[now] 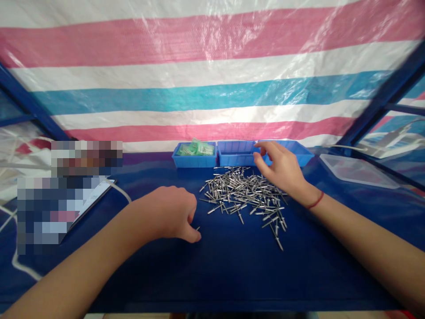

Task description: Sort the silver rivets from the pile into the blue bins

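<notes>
A loose pile of silver blind rivets (239, 190) lies on the blue tabletop. My left hand (171, 212) is left of the pile, closed with its fingers curled under. A thin metal tip, like the end of a rivet, pokes out beside the thumb; the rest is hidden by the hand. Over the right back edge of the pile is my right hand (282, 168), thumb and forefinger apart, with nothing visible between them. Its fingertips are in front of the middle blue bin (234, 161) and overlap the right blue bin (300, 155) in view.
The left blue bin (195, 163) holds small green-and-clear packets (197, 147). A translucent plastic lid or tray (358, 170) lies at the right. White cable (119, 189) and a pixelated patch (59, 212) over papers are at the left. Striped sheeting (212, 97) hangs behind, between blue frame posts.
</notes>
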A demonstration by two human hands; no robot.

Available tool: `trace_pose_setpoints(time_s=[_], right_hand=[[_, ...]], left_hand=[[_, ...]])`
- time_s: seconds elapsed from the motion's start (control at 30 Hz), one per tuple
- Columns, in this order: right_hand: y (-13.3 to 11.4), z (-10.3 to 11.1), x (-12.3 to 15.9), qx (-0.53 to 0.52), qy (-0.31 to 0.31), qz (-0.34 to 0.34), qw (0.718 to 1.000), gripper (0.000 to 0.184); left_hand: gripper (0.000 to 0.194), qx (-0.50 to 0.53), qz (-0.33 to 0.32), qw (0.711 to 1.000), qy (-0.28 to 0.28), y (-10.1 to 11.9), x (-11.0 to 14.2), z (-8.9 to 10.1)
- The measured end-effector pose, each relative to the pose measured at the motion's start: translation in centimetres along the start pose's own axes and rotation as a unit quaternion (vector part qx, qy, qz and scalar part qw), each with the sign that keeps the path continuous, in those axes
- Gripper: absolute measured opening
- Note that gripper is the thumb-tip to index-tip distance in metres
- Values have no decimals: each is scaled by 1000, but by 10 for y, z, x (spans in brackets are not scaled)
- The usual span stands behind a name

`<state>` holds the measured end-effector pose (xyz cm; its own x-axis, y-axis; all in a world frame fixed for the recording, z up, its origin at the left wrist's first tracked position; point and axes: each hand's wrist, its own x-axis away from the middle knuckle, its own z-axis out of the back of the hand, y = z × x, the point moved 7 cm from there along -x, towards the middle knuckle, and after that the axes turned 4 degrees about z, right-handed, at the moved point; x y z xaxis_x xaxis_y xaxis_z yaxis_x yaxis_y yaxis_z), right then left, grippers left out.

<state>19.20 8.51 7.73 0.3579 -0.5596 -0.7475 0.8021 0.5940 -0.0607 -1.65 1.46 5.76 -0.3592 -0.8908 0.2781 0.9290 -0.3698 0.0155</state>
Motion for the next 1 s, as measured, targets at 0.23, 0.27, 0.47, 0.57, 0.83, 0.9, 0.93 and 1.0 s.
trace_pose_setpoints(time_s=[0.23,0.27,0.47,0.57,0.83,0.9,0.93,1.0], right_hand=[[-26,-7,2,-27,-57,78,995,23],[-31,-9,2,-41,-69,85,993,21],[-47,-19,12,-308,-103,-115,939,14],[-59,-23,19,-385,-103,-156,904,10],[-61,-35,29,-413,-78,-167,892,8],[-59,-36,30,-406,-74,-167,895,11],[-59,-36,30,-402,-71,-166,897,12],[-59,-34,30,-396,-62,-160,902,13]], left_hand=[[19,42,-80,996,18,15,-7,-10],[19,65,-98,993,17,17,-10,-10],[12,328,-208,921,29,26,-42,-6],[16,434,-166,878,116,18,-57,-6],[12,375,-129,866,304,15,-54,-8],[13,360,-129,866,322,16,-54,-9],[12,355,-127,866,329,16,-53,-10],[9,354,-123,861,345,15,-53,-9]])
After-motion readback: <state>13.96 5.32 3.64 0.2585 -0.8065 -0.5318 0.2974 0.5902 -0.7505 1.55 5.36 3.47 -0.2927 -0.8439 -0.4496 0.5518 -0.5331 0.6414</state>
